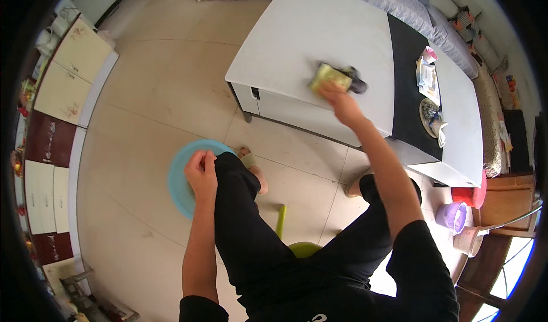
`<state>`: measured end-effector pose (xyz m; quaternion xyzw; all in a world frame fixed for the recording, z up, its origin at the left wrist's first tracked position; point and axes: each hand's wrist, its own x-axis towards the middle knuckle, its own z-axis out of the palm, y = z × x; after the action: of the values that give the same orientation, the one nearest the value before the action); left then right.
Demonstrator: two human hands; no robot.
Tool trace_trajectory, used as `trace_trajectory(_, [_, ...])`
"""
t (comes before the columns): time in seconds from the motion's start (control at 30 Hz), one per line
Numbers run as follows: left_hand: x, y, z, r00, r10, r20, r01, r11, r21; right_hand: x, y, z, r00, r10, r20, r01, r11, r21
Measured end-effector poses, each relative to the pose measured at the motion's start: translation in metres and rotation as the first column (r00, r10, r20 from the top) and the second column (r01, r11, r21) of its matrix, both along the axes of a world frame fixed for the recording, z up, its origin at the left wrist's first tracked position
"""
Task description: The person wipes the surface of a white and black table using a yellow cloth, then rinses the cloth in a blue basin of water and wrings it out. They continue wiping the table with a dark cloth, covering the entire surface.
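My right hand [339, 97] reaches out over the white coffee table [285, 48], its fingers closed on a yellow-green cleaning cloth [329, 78] pressed to the tabletop near the front edge. Motion blurs the cloth a little. A dark grey, crumpled-looking item [358, 81] lies against the cloth's right side; I cannot tell whether it is part of it. My left hand [202, 172] rests by my left knee with its fingers curled in, and nothing shows in it. Beneath that hand a light blue plastic basin [178, 176] stands on the floor.
A green stool [304, 249] is under me. On the table's black strip [408, 54] are a white tray [427, 81], a pink cup [429, 54] and a round dish [427, 116]. A purple bucket [452, 216] stands right, cabinets [63, 91] left, a sofa [394, 0] behind the table.
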<state>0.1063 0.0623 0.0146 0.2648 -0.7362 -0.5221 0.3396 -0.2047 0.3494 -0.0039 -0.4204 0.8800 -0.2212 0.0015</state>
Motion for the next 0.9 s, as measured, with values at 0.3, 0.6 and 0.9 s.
trace_trajectory(0.3, [-0.017, 0.014, 0.001, 0.998, -0.047, 0.051, 0.051, 0.994, -0.095, 0.049, -0.033, 0.006, 0.964, -0.217, -0.151, 0.189, 0.965, -0.182])
trace_trajectory(0.6, [-0.026, 0.025, 0.011, 0.998, -0.069, 0.013, 0.070, 0.997, -0.034, 0.066, 0.187, 0.006, 0.676, -0.645, -0.358, 0.623, 0.759, -0.191])
trace_trajectory(0.9, [-0.020, 0.024, 0.011, 0.999, -0.050, 0.012, 0.050, 0.999, 0.008, 0.052, 0.051, 0.010, 0.895, -0.440, -0.075, 0.409, 0.876, -0.256])
